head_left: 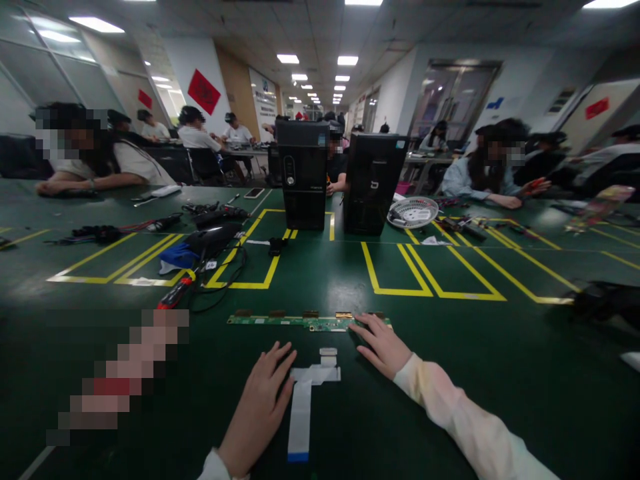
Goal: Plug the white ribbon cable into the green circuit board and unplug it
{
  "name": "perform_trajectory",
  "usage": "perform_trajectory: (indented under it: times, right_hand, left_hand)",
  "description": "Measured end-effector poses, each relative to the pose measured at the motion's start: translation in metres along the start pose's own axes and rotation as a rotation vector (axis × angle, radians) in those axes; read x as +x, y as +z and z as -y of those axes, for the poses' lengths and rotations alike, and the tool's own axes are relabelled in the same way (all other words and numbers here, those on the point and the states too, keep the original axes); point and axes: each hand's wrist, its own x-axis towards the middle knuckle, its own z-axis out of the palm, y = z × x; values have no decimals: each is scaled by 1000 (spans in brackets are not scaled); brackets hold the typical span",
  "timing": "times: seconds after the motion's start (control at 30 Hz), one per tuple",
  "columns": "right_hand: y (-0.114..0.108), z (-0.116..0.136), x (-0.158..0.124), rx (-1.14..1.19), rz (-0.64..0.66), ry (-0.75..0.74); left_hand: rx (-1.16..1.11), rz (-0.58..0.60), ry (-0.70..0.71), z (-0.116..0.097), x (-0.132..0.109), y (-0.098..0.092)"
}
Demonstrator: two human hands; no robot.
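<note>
My left hand (pixel 267 393) lies flat on the green table with its fingers stretched out, at the left edge of a white ribbon cable (pixel 301 413). The cable is bent at an angle, with a blue end toward me and a connector at the far end. My right hand (pixel 383 343) is spread, palm down, with its fingertips at the right part of a long, thin green circuit board (pixel 280 321). Brown tabs stick up along the board's far edge. The right fingers hide part of the board.
Two black computer towers (pixel 306 177) (pixel 374 183) stand beyond the board. A white basket (pixel 413 212) is right of them. A red-and-black screwdriver (pixel 175 293), partly blurred out, and a cabled black device (pixel 215 237) lie at left. Yellow tape (pixel 400 292) marks the table. Other people sit farther back.
</note>
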Motion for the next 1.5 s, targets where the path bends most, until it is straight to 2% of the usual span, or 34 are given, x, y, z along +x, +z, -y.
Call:
perform_trajectory:
  times: [0.17,0.3,0.7,0.93,1.17,1.5]
  right_hand:
    - [0,1,0,5,9,5]
    - [0,2,-1,8,6,-1]
    - [-5,5,1,28,26,2]
    - [-4,4,1,19,9,-9]
    - [-5,5,1,17,22,-6]
    - [-8,6,2,38,39,10]
  left_hand:
    - [0,89,169,-48,6,4]
    - [58,122,203,-64,12,10]
    - [185,134,253,-86,37,18]
    - [188,71,242,-89,39,33]
    - [171,19,237,-89,40,40]
    - [115,81,193,-93,42,37]
